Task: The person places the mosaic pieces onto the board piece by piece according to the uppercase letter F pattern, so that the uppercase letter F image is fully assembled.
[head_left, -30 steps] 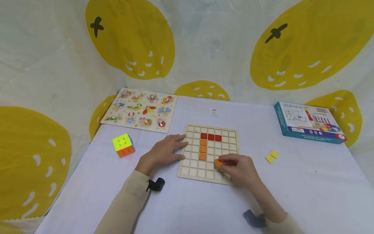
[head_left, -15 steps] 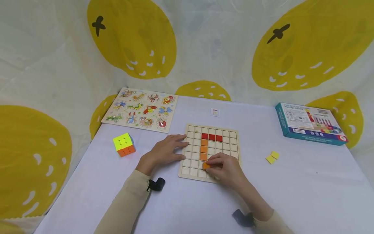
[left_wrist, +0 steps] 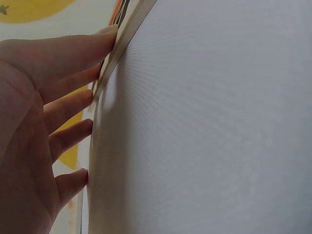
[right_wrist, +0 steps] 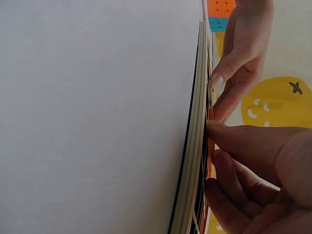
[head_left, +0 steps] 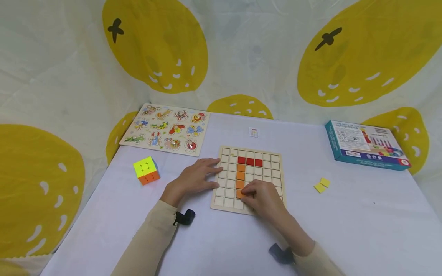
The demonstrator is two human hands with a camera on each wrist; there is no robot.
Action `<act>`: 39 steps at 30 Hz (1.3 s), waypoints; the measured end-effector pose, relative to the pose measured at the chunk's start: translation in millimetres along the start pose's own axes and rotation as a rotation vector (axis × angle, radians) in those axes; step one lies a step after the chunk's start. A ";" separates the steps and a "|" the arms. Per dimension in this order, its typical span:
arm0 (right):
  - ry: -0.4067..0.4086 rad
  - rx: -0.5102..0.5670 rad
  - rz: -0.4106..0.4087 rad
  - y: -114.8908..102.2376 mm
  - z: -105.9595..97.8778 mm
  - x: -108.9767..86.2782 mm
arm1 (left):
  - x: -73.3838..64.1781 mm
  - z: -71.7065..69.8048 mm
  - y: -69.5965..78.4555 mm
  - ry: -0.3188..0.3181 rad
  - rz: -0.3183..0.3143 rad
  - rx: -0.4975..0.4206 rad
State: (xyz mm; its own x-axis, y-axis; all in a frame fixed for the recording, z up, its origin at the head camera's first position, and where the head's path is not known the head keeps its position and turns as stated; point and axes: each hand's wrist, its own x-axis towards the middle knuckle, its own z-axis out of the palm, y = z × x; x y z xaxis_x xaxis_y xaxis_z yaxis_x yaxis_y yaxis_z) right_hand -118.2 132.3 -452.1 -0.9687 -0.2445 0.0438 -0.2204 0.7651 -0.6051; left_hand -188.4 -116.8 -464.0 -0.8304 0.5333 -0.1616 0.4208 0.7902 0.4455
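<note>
A wooden grid board (head_left: 229, 192) lies on the white-covered table. Three red tiles (head_left: 250, 161) form a row in its upper part, and orange tiles (head_left: 240, 176) run in a column below the leftmost red one. My right hand (head_left: 265, 197) pinches the lowest orange tile (head_left: 238, 194) between thumb and fingers, the tile lying level with its cell. In the right wrist view that tile (right_wrist: 211, 147) shows as a thin orange edge by the thumb tip. Fingers spread, my left hand (head_left: 193, 178) rests at the board's left edge, thumb and fingertips touching it.
Yellow tiles (head_left: 322, 185) lie right of the board. A puzzle cube (head_left: 146, 170) stands to the left, with an insect peg puzzle (head_left: 165, 130) behind it. A small printed card (head_left: 254, 132) lies beyond the board, and a teal-sided box (head_left: 367, 145) at the back right.
My right hand has moved left across the board with the orange tile and lowered it into the cell under the other orange tiles. The left hand has stayed at the board's edge.
</note>
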 end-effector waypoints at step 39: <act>-0.043 0.174 -0.053 17.6 -16.3 -2.2 | -0.3 -1.9 1.0 -0.002 0.015 -0.008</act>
State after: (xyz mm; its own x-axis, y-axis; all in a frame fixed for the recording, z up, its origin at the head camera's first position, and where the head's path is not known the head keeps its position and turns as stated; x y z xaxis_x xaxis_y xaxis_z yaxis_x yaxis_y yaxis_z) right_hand -121.8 156.0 -449.9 -0.9495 -0.3101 0.0474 -0.2444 0.6363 -0.7317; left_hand -188.4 -116.7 -461.8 -0.8232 0.5457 -0.1567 0.4304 0.7798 0.4546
